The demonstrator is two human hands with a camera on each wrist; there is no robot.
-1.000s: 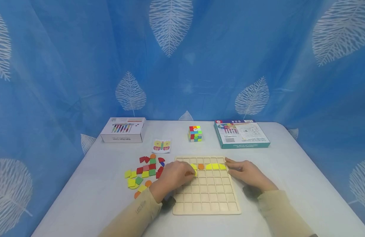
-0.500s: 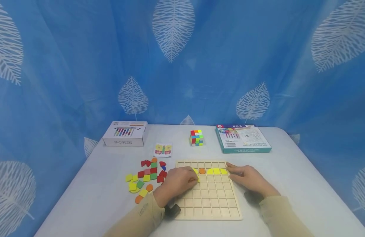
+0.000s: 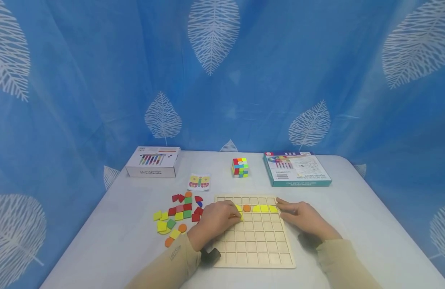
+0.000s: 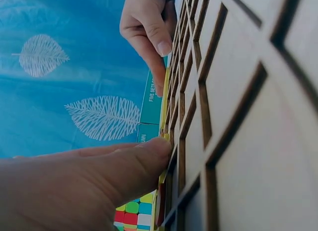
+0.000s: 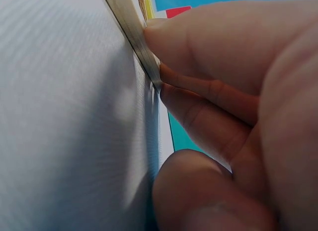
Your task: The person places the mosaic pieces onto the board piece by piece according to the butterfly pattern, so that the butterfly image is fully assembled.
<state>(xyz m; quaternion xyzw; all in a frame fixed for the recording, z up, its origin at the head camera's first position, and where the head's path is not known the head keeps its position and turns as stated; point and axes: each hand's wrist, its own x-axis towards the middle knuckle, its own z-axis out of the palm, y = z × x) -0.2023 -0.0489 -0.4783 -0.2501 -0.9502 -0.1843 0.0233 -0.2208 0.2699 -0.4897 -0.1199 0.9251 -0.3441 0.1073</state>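
A wooden grid board lies flat on the table. Over its upper left part my left hand holds a yellow tile with thumb and fingertips, low against the grid; the tile's shape is mostly hidden. In the left wrist view the thumb comes down at the board's surface. At the board's upper right corner my right hand touches the edge with extended fingers, seen close in the right wrist view. One row of the board bears an orange disc and several yellow pieces.
Loose red, green, yellow and orange tiles are scattered left of the board. Behind them lies a pattern card. A puzzle cube, a white box and a teal-edged box stand farther back.
My left hand has shifted slightly, bringing the yellow tile down against the board below the filled row. My right hand keeps its place at the board's edge. The head view tilted a little.
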